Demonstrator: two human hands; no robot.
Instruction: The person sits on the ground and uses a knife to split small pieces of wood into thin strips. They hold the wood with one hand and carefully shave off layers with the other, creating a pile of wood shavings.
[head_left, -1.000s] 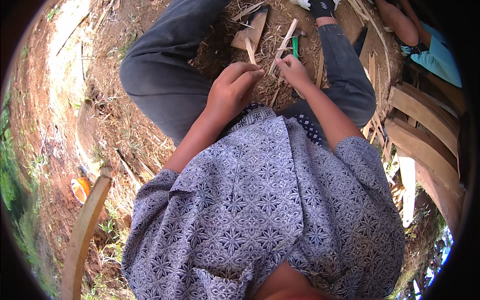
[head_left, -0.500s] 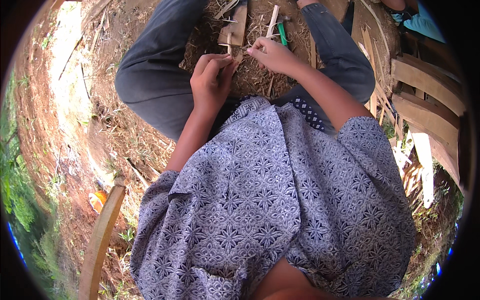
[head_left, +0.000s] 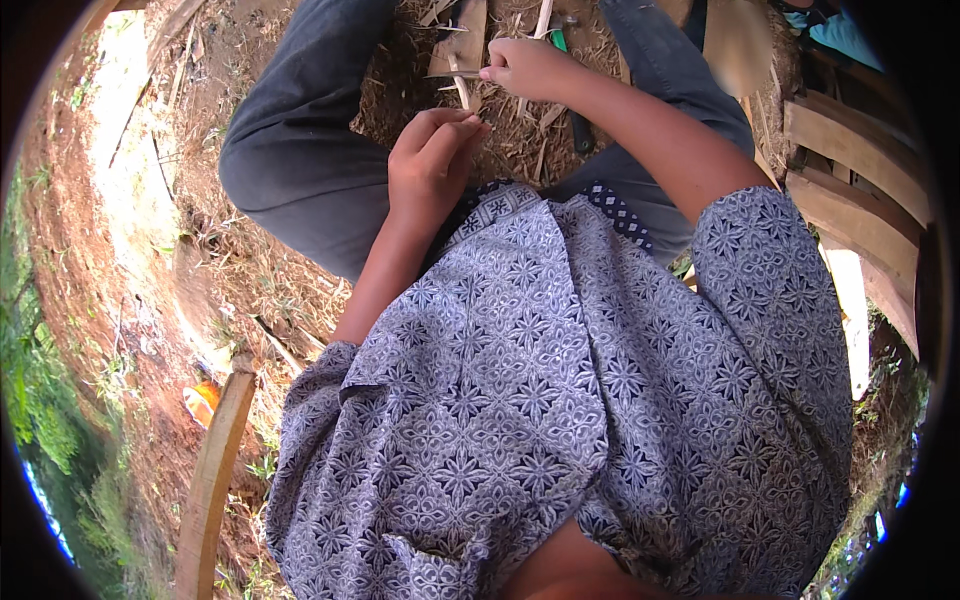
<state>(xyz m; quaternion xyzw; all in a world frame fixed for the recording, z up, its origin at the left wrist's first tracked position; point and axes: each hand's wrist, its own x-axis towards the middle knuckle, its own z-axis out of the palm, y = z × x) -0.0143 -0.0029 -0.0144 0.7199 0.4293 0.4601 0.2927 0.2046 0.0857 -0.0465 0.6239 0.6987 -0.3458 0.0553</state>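
Note:
Between my bent legs, my left hand (head_left: pixel 432 152) is closed around the near end of a thin pale wood stick (head_left: pixel 460 92), which points away from me. My right hand (head_left: pixel 532 70) grips a knife, its handle hidden in the fist. The knife's dark narrow blade (head_left: pixel 450 74) points left and crosses the stick near its far part. Whether the edge is cutting into the wood is too small to tell. Just beyond the blade lies a flat wood board (head_left: pixel 468 35).
A hammer with a green and black handle (head_left: pixel 581 132) lies by my right forearm. Wood shavings (head_left: pixel 520 150) cover the ground. Curved planks (head_left: pixel 850 140) are stacked at right; a curved beam (head_left: pixel 215 470) stands at left. Part of another person's blue clothing (head_left: pixel 850 40) shows at far right.
My right hand has moved away from me with the knife, out along the stick, and its forearm has stretched forward. My left hand stays nearly in place.

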